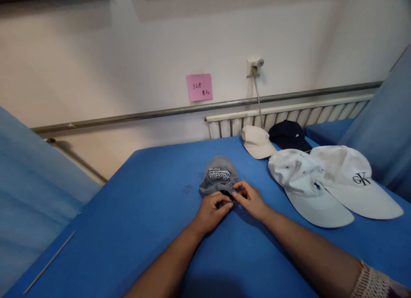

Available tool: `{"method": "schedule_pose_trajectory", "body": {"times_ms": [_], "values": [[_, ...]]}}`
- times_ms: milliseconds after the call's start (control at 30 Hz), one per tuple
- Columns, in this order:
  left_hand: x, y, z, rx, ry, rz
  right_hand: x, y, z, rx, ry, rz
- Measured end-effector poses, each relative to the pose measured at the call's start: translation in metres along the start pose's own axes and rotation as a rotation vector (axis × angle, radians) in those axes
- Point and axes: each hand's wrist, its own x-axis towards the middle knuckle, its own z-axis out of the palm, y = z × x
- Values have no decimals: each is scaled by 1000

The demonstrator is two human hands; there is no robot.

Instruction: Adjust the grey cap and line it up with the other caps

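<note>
A grey cap (219, 174) with white lettering lies on the blue table (144, 212), its back facing me. My left hand (210, 210) and my right hand (250, 198) meet at the cap's rear edge. Both have their fingers pinched on the dark strap at the back of the grey cap. The strap itself is mostly hidden under my fingertips.
Several other caps lie to the right: a beige cap (257, 141), a dark navy cap (289, 135), a white cap (305, 182) with a small logo, and a white cap (349, 178) with letters. A thin stick (48, 263) lies at the table's left edge. A pink note (199, 87) hangs on the wall.
</note>
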Motion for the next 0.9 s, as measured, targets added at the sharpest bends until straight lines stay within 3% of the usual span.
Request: {"method": "schedule_pose_trajectory", "body": {"times_ms": [167, 267, 400, 567, 733, 900], "values": [[-5, 11, -4, 140, -175, 83, -2, -1, 2, -67, -72, -21], [-6, 16, -11, 227, -187, 71, 0, 2, 1, -133, -33, -30], [-5, 17, -24, 295, -101, 38, 2, 4, 1, -147, 55, 17], [-4, 10, -35, 348, 94, -14, 3, 5, 1, -83, 18, 7], [-1, -1, -34, 322, 318, -5, -2, -7, -7, -119, -11, -132], [0, -6, -34, 314, 214, 3, -13, -32, -15, -169, -244, -337]]}}
